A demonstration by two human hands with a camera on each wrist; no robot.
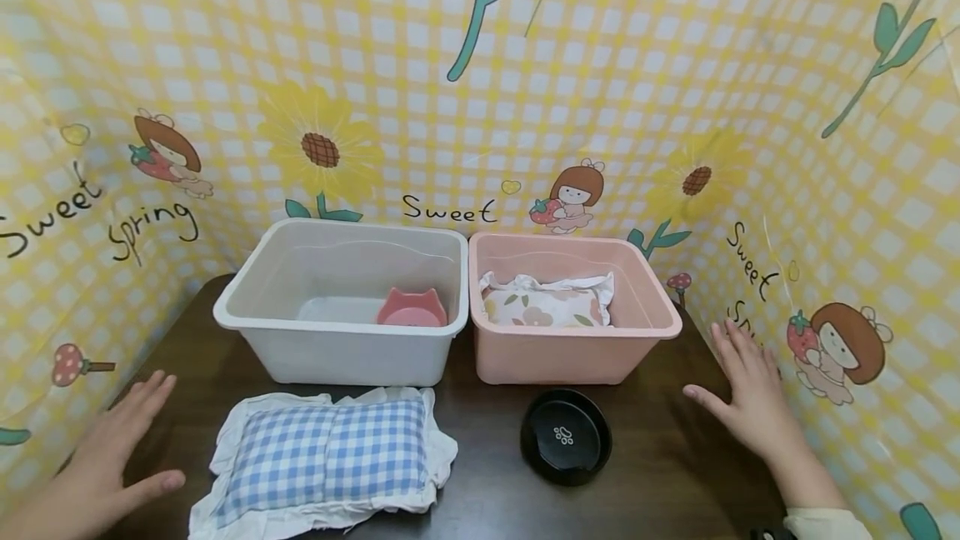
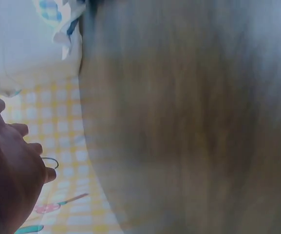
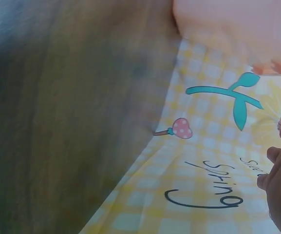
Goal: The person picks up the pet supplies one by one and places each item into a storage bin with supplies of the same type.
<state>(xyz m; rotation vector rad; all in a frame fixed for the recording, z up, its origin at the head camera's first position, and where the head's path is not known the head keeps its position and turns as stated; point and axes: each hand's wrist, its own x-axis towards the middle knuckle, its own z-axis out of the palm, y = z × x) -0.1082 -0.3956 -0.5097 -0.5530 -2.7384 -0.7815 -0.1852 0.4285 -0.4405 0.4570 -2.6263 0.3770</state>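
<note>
My left hand [image 1: 112, 457] is at the table's left side with its fingers spread, holding nothing. Just right of it lies a blue checked pillow [image 1: 330, 452] with a white ruffled edge. At the right side my right hand [image 1: 753, 394] is also spread and holds nothing; nearest to it is a black pet bowl [image 1: 566, 437] with a paw print. Behind the pillow stands a white bin [image 1: 352, 357] with a pink cat-eared bowl [image 1: 412, 308] inside. Beside that, a pink bin [image 1: 555, 358] contains a floral pillow [image 1: 547, 305] with a white ruffle.
The dark wooden table [image 1: 487, 473] carries everything. Yellow checked cloth [image 1: 420, 123] with printed flowers and figures hangs behind the bins and along both sides. The two bins stand side by side, their rims nearly touching.
</note>
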